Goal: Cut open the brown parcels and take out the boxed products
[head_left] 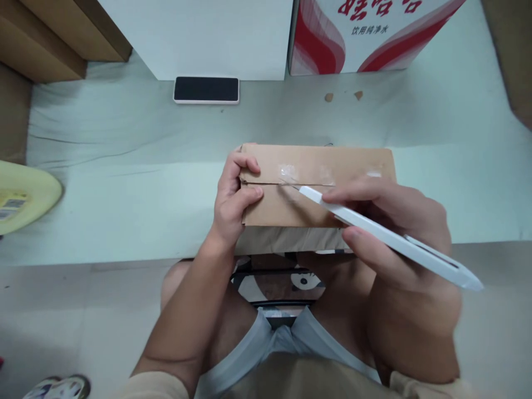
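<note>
A brown cardboard box [266, 208] stands at the front edge of the covered table, its seam running left to right with pieces of clear tape [286, 170] across it. My left hand [235, 191] is closed around the box's left end, thumb below the seam and a finger above it. In my right hand [390, 221] is a white utility knife [384, 235], held like a pen. Its thin blade points left and reaches the seam near the left piece of tape; how deep it sits I cannot tell.
Behind the box lies a black-topped white device [206, 90] against a large white box [220, 39]. A red and white carton [357, 41] stands at the back right, with small brown scraps [329, 97] before it. A yellow-green container [29, 194] is at far left.
</note>
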A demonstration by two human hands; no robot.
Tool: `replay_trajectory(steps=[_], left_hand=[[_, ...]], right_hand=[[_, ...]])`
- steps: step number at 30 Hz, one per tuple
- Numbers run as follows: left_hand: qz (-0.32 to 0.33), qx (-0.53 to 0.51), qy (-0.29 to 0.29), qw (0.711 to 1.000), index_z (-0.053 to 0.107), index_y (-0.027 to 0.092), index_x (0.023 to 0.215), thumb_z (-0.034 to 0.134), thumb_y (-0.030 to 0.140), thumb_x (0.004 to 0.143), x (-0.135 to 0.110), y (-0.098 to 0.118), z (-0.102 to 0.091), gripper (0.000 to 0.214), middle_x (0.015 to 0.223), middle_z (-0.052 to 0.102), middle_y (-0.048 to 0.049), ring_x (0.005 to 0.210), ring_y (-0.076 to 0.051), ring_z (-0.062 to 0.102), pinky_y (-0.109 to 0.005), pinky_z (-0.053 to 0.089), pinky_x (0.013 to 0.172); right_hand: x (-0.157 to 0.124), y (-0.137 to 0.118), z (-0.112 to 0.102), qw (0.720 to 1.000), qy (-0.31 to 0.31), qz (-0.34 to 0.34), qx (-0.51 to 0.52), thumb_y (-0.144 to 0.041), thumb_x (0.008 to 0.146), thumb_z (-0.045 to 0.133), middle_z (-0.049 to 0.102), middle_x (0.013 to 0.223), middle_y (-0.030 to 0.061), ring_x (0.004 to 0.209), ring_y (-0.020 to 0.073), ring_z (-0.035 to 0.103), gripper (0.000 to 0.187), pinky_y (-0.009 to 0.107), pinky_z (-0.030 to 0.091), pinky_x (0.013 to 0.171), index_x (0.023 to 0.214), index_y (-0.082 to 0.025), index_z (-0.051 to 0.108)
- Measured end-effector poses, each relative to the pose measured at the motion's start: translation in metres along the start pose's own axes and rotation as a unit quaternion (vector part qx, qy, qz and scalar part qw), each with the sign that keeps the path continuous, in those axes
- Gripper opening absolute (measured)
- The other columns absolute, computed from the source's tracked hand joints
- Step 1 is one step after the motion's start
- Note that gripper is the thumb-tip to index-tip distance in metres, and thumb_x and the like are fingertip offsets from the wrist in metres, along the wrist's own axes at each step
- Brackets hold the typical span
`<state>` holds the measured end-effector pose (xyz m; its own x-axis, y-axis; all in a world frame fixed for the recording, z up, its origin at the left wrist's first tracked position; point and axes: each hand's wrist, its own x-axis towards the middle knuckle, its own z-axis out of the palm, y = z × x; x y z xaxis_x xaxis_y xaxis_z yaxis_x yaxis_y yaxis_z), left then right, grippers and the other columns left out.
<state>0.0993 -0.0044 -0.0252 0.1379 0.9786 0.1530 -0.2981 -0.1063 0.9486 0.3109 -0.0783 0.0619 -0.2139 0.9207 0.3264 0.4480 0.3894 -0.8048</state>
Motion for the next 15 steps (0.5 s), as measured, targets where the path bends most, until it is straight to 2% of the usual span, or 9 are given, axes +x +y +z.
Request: replay_trajectory(steps=[3, 6, 10, 15], left_hand=[[0.010, -0.001, -0.010, 1.000, 0.059, 0.025, 0.086, 0.083, 0.046, 0.063, 0.0001, -0.0007, -0.0003, 0.040, 0.100, 0.055, -0.0036, 0.098, -0.024, 0.051, -0.037, 0.044, 0.087], [0.019, 0.001, -0.014, 1.000, 0.060, 0.025, 0.086, 0.083, 0.046, 0.063, 0.0001, -0.0011, -0.0008, 0.039, 0.103, 0.056, -0.0037, 0.100, -0.025, 0.051, -0.038, 0.044, 0.089], [0.017, 0.009, -0.007, 1.000, 0.059, 0.025, 0.086, 0.083, 0.047, 0.063, -0.0008, -0.0003, -0.0008, 0.040, 0.098, 0.054, -0.0035, 0.095, -0.024, 0.050, -0.038, 0.044, 0.086], [0.012, 0.011, -0.005, 1.000, 0.057, 0.025, 0.085, 0.082, 0.048, 0.064, -0.0012, 0.0016, 0.0012, 0.040, 0.093, 0.050, -0.0030, 0.093, -0.023, 0.050, -0.037, 0.044, 0.083]], right_hand=[[0.0008, -0.0035, 0.0002, 1.000, -0.022, -0.011, -0.015, -0.023, 0.082, 0.061, 0.067, 0.074, -0.0008, 0.055, 0.0133, 0.052, 0.020, 0.030, 0.042, 0.054, 0.099, -0.028, 0.071], [0.0032, -0.0069, 0.0009, 0.999, -0.029, -0.012, -0.023, -0.021, 0.082, 0.059, 0.066, 0.075, -0.0013, 0.055, 0.0116, 0.051, 0.019, 0.029, 0.041, 0.055, 0.097, -0.026, 0.070], [0.0059, -0.0083, 0.0038, 0.998, -0.052, -0.023, -0.034, -0.024, 0.081, 0.066, 0.061, 0.073, -0.0012, 0.057, 0.0111, 0.052, 0.012, 0.027, 0.040, 0.053, 0.092, -0.025, 0.069], [0.0043, -0.0067, 0.0053, 0.999, -0.006, -0.011, -0.047, -0.022, 0.083, 0.063, 0.063, 0.078, 0.0003, 0.062, 0.0128, 0.056, 0.011, 0.027, 0.043, 0.053, 0.089, -0.028, 0.070]])
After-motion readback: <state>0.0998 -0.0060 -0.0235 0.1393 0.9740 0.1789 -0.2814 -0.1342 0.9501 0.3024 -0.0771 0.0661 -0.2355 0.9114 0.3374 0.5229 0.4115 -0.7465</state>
